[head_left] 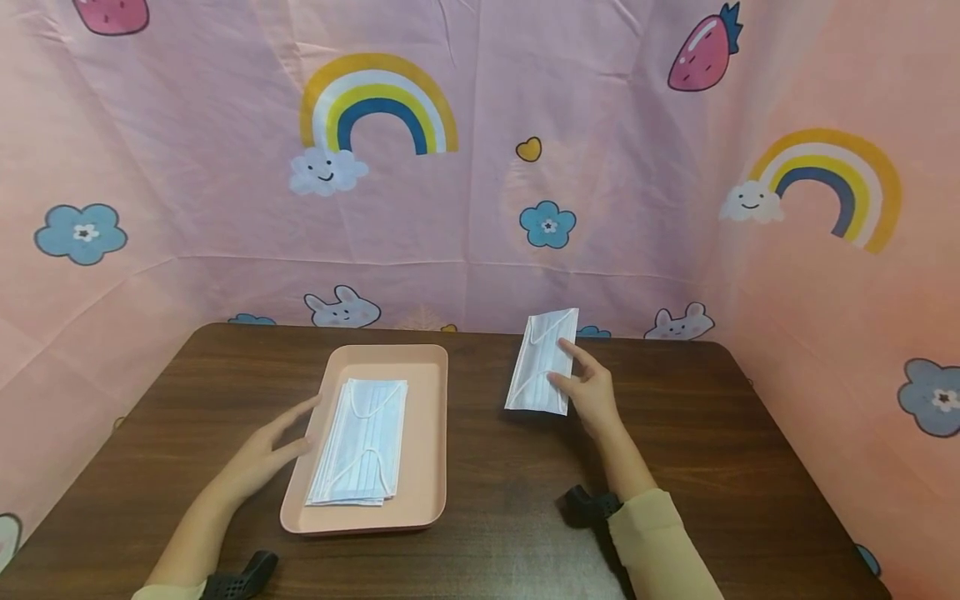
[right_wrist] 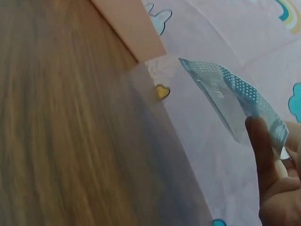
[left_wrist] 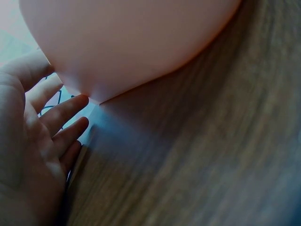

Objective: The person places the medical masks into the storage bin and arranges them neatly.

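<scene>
A pale blue pleated face mask (head_left: 538, 362) is held above the table by my right hand (head_left: 596, 400), which pinches its right edge between thumb and fingers. The right wrist view shows the mask (right_wrist: 230, 89) curving away from the fingers of my right hand (right_wrist: 277, 174). To the left, a pink tray (head_left: 427, 433) holds a stack of face masks (head_left: 360, 450) with white ear loops. My left hand (head_left: 251, 462) rests at the tray's left side with fingers extended. In the left wrist view, its fingers (left_wrist: 63, 113) spread against the tray's outer wall (left_wrist: 136, 42).
The brown wooden table (head_left: 495, 533) carries the tray on its left half. A patterned cloth (head_left: 615, 208) with rainbows, flowers and strawberries hangs behind it and along both sides. Each wrist wears a black camera mount, such as the right one (head_left: 592, 504).
</scene>
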Demonstrator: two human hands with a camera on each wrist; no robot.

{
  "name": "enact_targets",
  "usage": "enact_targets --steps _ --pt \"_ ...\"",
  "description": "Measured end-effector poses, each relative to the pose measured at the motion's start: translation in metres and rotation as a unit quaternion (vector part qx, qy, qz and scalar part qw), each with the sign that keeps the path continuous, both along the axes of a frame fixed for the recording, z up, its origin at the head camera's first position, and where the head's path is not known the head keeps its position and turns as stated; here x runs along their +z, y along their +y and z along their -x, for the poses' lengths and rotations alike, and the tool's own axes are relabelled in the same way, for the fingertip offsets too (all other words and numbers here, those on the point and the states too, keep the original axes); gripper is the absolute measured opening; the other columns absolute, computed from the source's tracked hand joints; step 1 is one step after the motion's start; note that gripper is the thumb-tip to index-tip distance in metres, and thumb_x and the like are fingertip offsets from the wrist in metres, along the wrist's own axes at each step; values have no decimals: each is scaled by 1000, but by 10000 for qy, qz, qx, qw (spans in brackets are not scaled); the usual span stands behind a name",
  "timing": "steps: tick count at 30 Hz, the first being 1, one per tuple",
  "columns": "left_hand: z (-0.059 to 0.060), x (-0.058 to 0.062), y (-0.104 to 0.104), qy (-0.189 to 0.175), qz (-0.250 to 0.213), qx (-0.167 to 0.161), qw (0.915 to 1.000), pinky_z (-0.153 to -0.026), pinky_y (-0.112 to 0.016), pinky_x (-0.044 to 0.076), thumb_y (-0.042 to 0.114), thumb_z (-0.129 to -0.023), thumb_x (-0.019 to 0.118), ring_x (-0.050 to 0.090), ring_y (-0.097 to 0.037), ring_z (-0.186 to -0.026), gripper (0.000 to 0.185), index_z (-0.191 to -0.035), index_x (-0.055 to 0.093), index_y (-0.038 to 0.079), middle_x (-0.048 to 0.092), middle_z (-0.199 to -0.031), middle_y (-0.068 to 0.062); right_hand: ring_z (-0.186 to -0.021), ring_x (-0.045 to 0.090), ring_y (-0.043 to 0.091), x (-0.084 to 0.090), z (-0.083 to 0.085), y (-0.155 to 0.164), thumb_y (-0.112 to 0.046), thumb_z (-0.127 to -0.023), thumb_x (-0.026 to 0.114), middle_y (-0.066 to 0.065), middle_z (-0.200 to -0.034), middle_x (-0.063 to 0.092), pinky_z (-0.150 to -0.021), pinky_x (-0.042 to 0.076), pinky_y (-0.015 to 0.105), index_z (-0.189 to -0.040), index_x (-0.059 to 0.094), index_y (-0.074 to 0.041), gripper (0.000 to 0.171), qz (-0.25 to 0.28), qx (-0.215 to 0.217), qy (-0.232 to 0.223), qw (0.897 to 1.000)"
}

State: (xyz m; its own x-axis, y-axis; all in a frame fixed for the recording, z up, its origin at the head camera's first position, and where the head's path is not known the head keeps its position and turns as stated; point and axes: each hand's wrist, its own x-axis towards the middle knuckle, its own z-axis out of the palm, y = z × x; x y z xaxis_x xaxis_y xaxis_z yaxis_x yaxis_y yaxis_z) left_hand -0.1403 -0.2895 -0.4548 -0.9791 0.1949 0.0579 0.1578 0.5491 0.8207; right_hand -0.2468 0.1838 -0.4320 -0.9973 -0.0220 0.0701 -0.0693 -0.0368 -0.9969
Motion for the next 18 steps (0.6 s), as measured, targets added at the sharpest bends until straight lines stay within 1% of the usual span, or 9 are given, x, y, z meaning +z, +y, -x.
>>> enact_targets --steps 2,8,11,15,18 --pt "0 0 0 -24 24 22 10000 -96 -73 20 23 -92 62 22 -51 -134 63 -149 36 14 32 -149 -23 -72 68 15 4 -2 -4 10 -83 67 19 -130 52 -62 56 29 -138 52 -7 59 126 2 -15 9999" --pt "-1 2 1 -58 31 48 10000 -96 -73 21 23 -92 62 23 -51 -134 63 -149 36 14 32 -149 -23 -72 68 14 13 -7 -14 9 -84 67 10 -138 47 -63 56 28 -138 51 -8 60 330 95 -59 9994" --pt "0 2 1 -36 45 42 10000 -96 -72 22 23 -92 62 24 -51 -134 62 -148 36 13 33 -149 -23 -67 65 10 17 -10 -19 8 -83 68 5 -141 46 -63 55 23 -138 52 -9 59 370 161 -3 9992" --pt "0 3 2 -41 110 59 9999 -96 -73 22 24 -92 61 25 -51 -133 62 -148 37 12 33 -148 -24 -55 55 6 22 -13 -27 8 -83 69 1 -142 46 -62 51 18 -137 53 -9 59 404 220 130 9989" --pt "-1 3 3 -50 126 73 9999 -96 -73 21 24 -92 61 24 -51 -134 62 -148 36 12 33 -148 -24 -56 58 7 26 -16 -33 10 -82 69 2 -142 45 -61 53 20 -136 53 -7 59 524 277 128 9982"
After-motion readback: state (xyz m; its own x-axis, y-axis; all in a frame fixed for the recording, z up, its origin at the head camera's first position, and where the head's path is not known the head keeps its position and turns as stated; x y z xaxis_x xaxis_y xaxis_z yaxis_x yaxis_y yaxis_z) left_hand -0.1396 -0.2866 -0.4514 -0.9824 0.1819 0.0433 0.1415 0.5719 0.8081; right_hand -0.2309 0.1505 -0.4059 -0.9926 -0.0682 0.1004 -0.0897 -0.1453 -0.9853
